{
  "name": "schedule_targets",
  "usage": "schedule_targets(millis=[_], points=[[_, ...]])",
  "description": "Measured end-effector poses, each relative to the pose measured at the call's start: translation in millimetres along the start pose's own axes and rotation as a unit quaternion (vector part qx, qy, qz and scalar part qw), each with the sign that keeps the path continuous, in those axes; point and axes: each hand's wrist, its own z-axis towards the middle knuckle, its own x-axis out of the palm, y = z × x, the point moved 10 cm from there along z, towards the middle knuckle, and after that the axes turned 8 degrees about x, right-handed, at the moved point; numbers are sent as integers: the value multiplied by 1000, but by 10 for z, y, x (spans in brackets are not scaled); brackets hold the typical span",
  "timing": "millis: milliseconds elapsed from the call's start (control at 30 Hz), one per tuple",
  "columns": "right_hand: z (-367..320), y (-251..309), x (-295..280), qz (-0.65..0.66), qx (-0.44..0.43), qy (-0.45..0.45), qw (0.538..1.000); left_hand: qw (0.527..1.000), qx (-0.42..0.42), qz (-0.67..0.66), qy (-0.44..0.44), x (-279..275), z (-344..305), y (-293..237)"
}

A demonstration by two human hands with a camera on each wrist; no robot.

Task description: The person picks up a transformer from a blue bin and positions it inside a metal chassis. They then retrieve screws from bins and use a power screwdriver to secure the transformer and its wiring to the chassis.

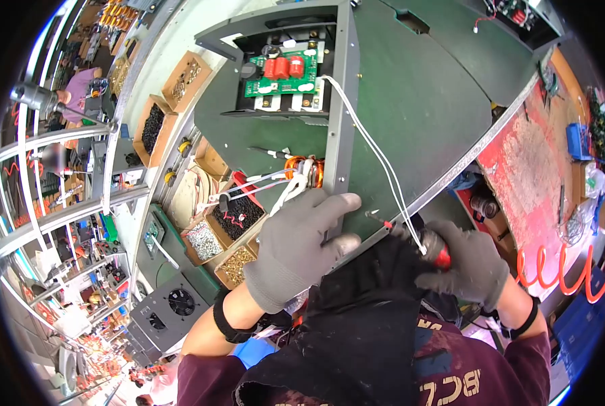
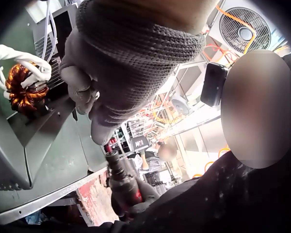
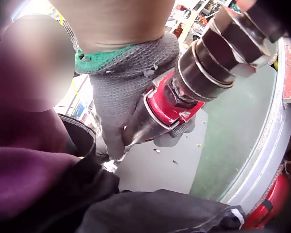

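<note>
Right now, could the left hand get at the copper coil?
Probably yes: the left hand holds the gray frame just below the copper coil, with only white wires draped over it.

**Left hand** (image 1: 296,247), **right hand** (image 1: 468,260): grey knitted cloth gloves, matt, coarse weave. The right glove has green cuff edging.
**Power screwdriver** (image 3: 184,92): glossy red plastic body, with smooth, bright metal collars.
**Chassis** (image 1: 343,101): sheet metal, grey paint, matt, smooth.
**Table top** (image 1: 417,101): dark green, matt.
**Edge strip** (image 1: 478,152): bare metal, dull sheen.
**Coil** (image 1: 306,169): shiny copper wire.
**Wires** (image 1: 384,162): white plastic sheath, smooth.
**Circuit board** (image 1: 282,74): green, glossy.
**Boxes** (image 1: 187,78): brown cardboard, matt.
**Apron** (image 1: 356,325): black cloth, dull, with a frayed hem.
**Bench surface** (image 1: 526,162): red, worn, rough, patchy.
</note>
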Motion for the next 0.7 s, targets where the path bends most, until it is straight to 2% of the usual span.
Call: schedule_targets(millis=[33,133,200,333,400,633,700], points=[[-76,96,-58,8,-39,-34,999,1000,-3,1,12,17,-5,-5],[-183,341,-148,41,-86,-47,994,1000,-5,-21,20,22,-10,4],[-185,418,-149,37,-83,-37,995,989,41,-140,-17,-3,-39,-11],[-148,527,-144,36,-98,-39,994,988,69,-137,-34,-45,-110,41],[-124,539,-141,36,-96,-39,994,993,40,-95,-56,-110,-155,116],[-68,502,-114,8,-102,-51,993,995,63,10,-80,-263,-140,60],[-45,482,-118,1,-92,-49,995,976,116,178,-43,-220,-100,-79]])
